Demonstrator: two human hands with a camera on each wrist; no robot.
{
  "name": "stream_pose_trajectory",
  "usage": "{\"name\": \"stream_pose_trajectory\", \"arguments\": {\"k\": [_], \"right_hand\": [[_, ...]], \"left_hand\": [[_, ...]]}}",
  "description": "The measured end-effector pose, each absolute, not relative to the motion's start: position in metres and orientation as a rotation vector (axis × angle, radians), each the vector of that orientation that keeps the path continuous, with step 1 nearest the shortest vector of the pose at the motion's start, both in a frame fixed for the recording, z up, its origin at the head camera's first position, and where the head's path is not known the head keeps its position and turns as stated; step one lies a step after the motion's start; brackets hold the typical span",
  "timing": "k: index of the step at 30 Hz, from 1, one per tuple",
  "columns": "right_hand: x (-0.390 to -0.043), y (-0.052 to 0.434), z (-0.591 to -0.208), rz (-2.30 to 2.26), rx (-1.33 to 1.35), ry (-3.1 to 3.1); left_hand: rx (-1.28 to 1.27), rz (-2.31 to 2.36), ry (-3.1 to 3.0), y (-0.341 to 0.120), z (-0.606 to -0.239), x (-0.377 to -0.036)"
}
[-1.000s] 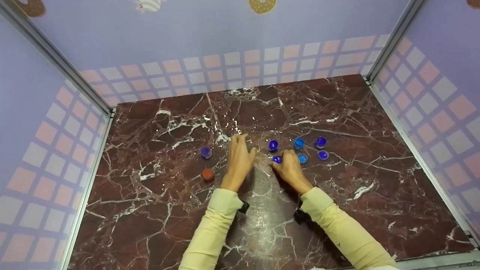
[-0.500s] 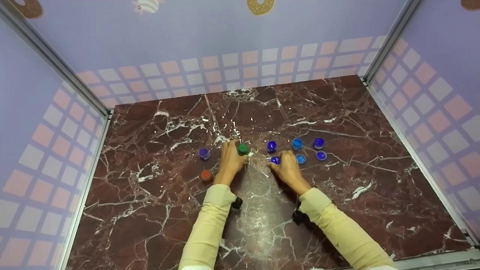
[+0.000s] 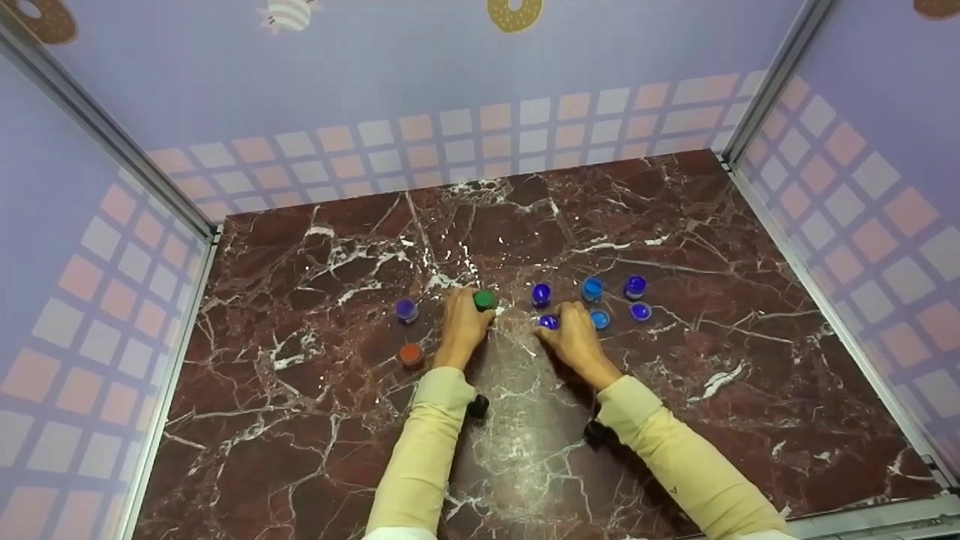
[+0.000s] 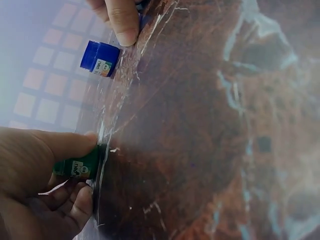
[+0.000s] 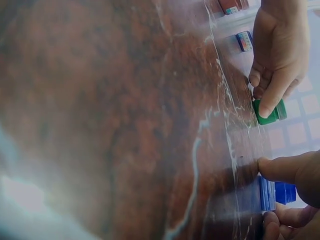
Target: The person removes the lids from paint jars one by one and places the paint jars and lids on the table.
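My left hand (image 3: 461, 322) grips a small green paint jar (image 3: 484, 300) between thumb and fingers. In the left wrist view this green jar (image 4: 80, 165) stands upright with its label showing. My right hand (image 3: 576, 337) pinches a dark blue lid (image 3: 549, 322) lying at the tabletop; the right wrist view shows thumb and fingertips on either side of the lid (image 5: 267, 194). Just behind that lid stands an uncapped dark blue paint jar (image 3: 541, 295). Close by my right hand are an open light blue jar (image 3: 592, 289) and its lid (image 3: 599, 319).
To the right stands another dark blue jar (image 3: 635, 286), its lid (image 3: 640, 311) in front. Left of my left hand are a purple-capped jar (image 3: 406, 311) and an orange-red-capped jar (image 3: 410, 355). Patterned walls enclose the marbled table (image 3: 315, 442) behind and at both sides.
My left hand has drawn back and a little leftward, and the green jar in its grip has come into view. The right hand stays at the dark blue lid.
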State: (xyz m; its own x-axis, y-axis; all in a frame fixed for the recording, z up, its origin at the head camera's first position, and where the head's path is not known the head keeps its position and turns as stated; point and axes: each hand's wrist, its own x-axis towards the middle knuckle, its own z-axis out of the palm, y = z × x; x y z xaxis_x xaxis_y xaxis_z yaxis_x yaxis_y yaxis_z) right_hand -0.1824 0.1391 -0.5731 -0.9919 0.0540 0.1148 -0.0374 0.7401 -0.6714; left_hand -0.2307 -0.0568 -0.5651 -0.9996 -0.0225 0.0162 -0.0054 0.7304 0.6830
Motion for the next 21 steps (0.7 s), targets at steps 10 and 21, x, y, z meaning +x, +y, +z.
{"name": "stream_pose_trajectory", "arguments": {"k": [10, 21], "right_hand": [[-0.181, 0.136, -0.570, 1.087, -0.012, -2.809], [-0.179, 0.138, -0.573, 1.084, -0.004, -2.749]], "left_hand": [[0.037, -1.200, -2.915, -0.059, -0.559, -0.222], [0.001, -1.166, -2.926, -0.058, -0.561, -0.202]]}}
